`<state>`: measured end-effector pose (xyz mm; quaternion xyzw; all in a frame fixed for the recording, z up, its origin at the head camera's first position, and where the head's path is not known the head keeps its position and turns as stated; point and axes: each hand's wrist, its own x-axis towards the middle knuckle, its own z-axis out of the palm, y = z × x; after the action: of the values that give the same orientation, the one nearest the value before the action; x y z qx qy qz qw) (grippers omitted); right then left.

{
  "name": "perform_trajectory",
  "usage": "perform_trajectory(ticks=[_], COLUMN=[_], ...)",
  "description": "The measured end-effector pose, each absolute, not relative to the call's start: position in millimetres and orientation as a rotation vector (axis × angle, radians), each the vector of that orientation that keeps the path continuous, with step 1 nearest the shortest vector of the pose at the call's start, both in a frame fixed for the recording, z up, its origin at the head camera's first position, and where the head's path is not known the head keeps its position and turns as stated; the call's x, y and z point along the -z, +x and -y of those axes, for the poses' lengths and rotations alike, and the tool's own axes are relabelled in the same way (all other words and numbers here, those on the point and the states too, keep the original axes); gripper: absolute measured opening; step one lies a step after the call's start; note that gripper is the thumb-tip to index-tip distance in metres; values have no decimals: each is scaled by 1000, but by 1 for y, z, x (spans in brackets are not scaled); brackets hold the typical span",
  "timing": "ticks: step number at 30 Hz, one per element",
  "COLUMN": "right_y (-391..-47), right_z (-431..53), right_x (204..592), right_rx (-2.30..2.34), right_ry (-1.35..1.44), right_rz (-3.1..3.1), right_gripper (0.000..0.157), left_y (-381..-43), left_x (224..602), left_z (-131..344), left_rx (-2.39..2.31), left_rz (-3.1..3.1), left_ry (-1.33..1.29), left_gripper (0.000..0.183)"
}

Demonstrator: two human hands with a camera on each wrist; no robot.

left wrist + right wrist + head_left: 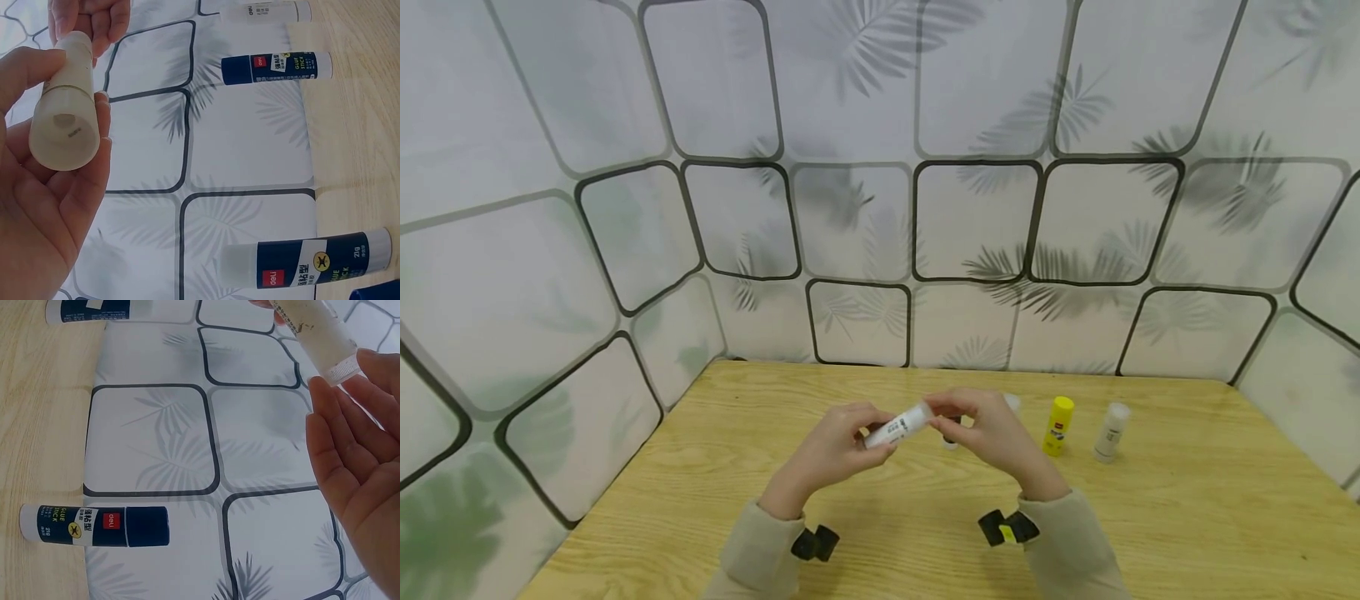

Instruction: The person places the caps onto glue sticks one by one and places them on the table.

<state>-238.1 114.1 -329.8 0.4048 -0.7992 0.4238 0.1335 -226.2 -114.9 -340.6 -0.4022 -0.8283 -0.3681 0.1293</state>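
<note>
In the head view, a white glue stick [898, 426] is held tilted above the table between both hands. My left hand [835, 446] grips its body, with thumb and fingers curled round it. Toward the left wrist camera, the tube [65, 128] turns a wide, hollow-looking end. At the opposite end my right hand [992, 435] pinches the ribbed base [344, 369] between thumb and fingers. Behind the right hand, a partly hidden glue stick [951, 443] stands on the table. To its right stand a yellow glue stick [1057, 427] and a white one [1112, 432].
The left wrist view has an upright blue-and-white glue stick [312, 262] with a pale top, a blue cap [378, 292] beside it, and another blue-capped stick [278, 67]. A patterned cloth wall [865, 325] borders the wooden table [700, 500] at its back and sides.
</note>
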Motion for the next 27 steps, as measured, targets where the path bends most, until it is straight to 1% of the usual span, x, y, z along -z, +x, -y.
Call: perform_trajectory(ticks=[9,18,27], right_y=[-235,-231,-229], right_z=[-116,-121,-145], right_x=[329,330,341], right_rx=[-1223,-1077,-947], right_ry=[1116,1009,904], right_rz=[2339,2387,2494], right_gripper=[25,31,32], left_y=[-226,-227,-227], left_x=[342,344,345], left_z=[110,109,111], left_rx=[1117,1239,1291], left_rz=[2462,2431,2400], left_ry=[-1109,-957,-932], left_gripper=[20,24,24])
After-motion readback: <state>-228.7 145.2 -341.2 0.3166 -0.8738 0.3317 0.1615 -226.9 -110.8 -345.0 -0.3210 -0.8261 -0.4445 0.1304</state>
